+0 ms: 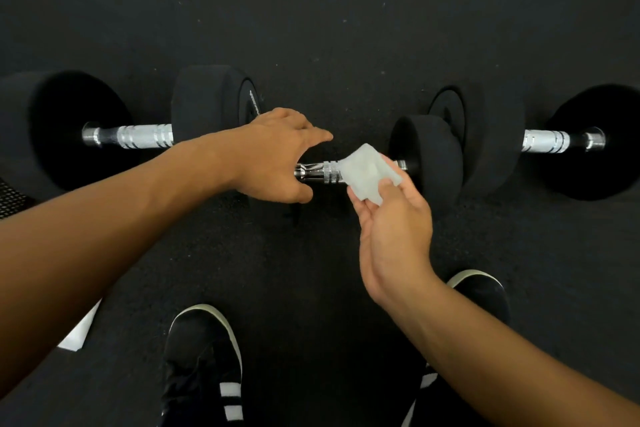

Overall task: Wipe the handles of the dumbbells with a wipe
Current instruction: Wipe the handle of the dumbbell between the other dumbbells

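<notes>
Three dumbbells lie on the black floor (329, 28): one at the left (138, 136), one at the right (547, 140), and a nearer one in the middle (427, 156), its left end hidden behind a hand. There is one white wipe (369, 172), and two hands show, the left hand (273, 156) and the right hand (394, 236). Two black shoes can be counted, one on the left (202, 350) and one on the right (483, 291), plus one white sheet (78, 333) at the left edge.
</notes>
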`<action>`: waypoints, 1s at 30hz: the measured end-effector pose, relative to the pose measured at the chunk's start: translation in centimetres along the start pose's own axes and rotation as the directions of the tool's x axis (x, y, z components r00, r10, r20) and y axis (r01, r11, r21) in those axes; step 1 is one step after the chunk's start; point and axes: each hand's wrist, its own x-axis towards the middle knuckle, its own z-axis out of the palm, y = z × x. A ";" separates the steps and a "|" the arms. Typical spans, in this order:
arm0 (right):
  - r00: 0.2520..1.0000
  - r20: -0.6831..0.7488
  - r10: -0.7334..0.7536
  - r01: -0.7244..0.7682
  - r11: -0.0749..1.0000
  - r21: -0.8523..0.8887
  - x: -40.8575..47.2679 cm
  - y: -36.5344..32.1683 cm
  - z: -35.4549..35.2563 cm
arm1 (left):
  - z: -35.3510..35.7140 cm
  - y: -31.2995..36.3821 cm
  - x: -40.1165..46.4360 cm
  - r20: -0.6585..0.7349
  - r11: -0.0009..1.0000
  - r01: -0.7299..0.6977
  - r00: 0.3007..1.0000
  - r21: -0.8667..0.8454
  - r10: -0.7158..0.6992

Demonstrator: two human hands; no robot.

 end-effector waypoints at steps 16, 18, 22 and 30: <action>0.663 0.708 0.243 0.749 -0.233 -0.620 8.3 -1.6 4.6 | -0.4 0.5 -0.2 -0.023 0.998 0.045 0.999 -0.053 -0.046; 0.628 0.765 0.142 0.771 -0.248 -0.586 7.9 -0.9 3.4 | -0.4 0.5 -0.1 -0.017 0.998 0.042 0.999 -0.048 -0.042; 0.498 0.867 -0.025 0.807 -0.353 -0.474 6.4 2.0 -0.4 | 0.0 0.1 -0.2 -0.034 0.999 0.015 0.999 -0.044 -0.016; 0.602 0.769 -0.216 0.668 -0.392 -0.633 6.1 1.9 -3.2 | 0.4 -0.2 0.0 -0.042 1.000 -0.018 0.999 -0.012 0.018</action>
